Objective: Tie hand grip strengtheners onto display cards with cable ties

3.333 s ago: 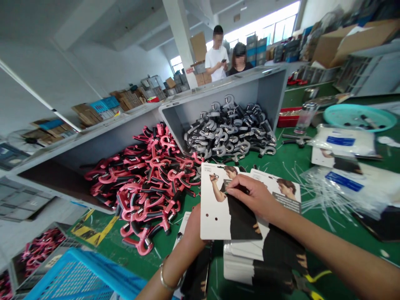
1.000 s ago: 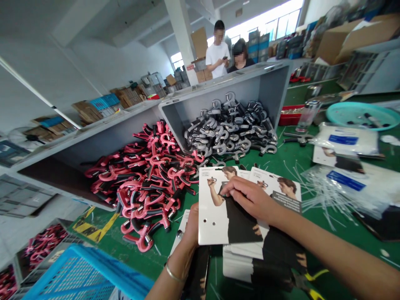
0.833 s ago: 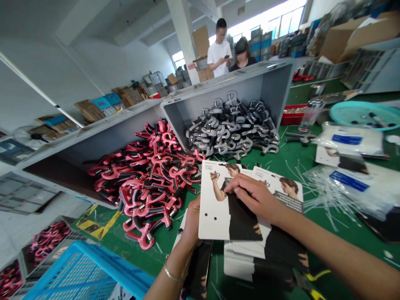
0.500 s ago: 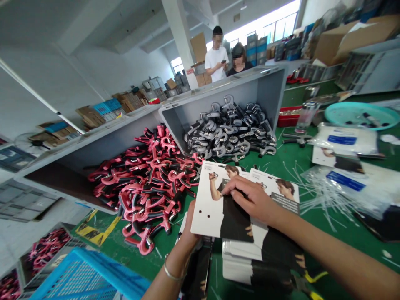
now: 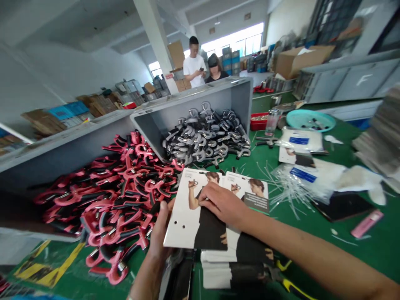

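A printed cardboard card (image 5: 184, 208) with two punched holes is held up in front of me. My left hand (image 5: 162, 231) grips its left edge, the thumb showing beside it and the other fingers hidden behind. Across the card's upper right lies my right hand (image 5: 220, 204), fingertips pressed together on its face; whether they pinch anything is hidden. Beneath and to the right, a stack of similar cards (image 5: 217, 279) rests on the green table (image 5: 337, 271). Red-and-black hand grips (image 5: 125, 200) spill from a tipped grey bin at left; grey-and-black ones (image 5: 203, 137) fill another bin behind.
White zip ties (image 5: 290, 200) fan out right of the cards, near plastic bags (image 5: 301, 139). Yellow-handled pliers (image 5: 290, 283) lie at the lower right. A turquoise plate (image 5: 311, 121), a glass jar (image 5: 273, 123) and a pink object (image 5: 367, 223) are farther right. Two people are beyond the bins.
The view has turned to the right, so the bins and people appear farther left. My left hand's thumb now shows beside the card. My right hand remains on the card's face.
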### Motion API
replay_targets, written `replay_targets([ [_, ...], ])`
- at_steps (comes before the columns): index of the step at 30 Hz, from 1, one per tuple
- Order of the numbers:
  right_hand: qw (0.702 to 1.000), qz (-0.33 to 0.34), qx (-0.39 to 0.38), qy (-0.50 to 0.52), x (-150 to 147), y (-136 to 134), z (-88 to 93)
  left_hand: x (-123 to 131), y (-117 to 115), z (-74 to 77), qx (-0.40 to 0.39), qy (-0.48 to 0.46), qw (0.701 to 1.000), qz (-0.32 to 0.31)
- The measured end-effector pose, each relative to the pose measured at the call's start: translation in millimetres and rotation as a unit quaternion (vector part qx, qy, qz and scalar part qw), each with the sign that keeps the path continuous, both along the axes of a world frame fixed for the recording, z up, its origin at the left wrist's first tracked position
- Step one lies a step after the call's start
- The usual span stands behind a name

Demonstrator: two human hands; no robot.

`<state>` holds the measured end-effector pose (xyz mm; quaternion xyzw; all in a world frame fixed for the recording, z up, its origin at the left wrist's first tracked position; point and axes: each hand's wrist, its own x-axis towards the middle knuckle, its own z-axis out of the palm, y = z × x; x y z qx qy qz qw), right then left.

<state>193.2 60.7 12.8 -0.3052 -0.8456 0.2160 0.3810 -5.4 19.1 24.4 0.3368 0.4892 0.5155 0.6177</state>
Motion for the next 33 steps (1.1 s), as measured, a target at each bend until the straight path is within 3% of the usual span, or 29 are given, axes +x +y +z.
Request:
replay_targets([
  [4,0.999,-0.025,-0.024,0.037,-4.5,0.1,5.2,0.6,-1.4,3.3,-0.029,0.104,0.994,-0.015],
  [7,0.993,-0.05,-0.035,0.097,5.7,-3.1,12.9,4.8,-3.4,2.5,-0.032,0.074,0.997,-0.016],
  [10,0.973,-0.176,-0.029,0.144,50.0,-6.8,5.5,3.7,-9.8,1.9,-0.028,0.051,0.998,0.006],
  [12,0.937,-0.332,-0.029,0.103,98.3,-7.2,-14.1,1.3,-16.2,3.7,-0.042,0.061,0.997,0.015],
  [13,0.915,-0.4,-0.038,0.03,124.9,-6.8,-27.6,1.2,-19.3,5.3,-0.051,0.065,0.996,0.017],
  [14,0.905,-0.423,-0.051,-0.005,150.7,-6.0,-42.5,2.7,-21.8,6.9,-0.057,0.068,0.996,0.017],
  [18,0.885,-0.437,-0.104,-0.124,221.4,-2.2,-97.8,26.2,-22.8,8.2,-0.055,0.06,0.997,-0.002],
  [22,0.864,-0.444,-0.124,-0.2,231.8,6.9,-124.4,51.3,-14.3,-5.8,-0.043,0.032,0.997,-0.055],
  [27,0.875,-0.425,-0.122,-0.197,232.8,26.2,-118.7,50.8,-12.1,-21.3,-0.048,0.037,0.995,-0.075],
  [33,0.89,-0.441,-0.094,-0.065,252.5,39.2,-75.8,52.5,-13.2,-26.4,-0.028,0.033,0.999,-0.022],
])
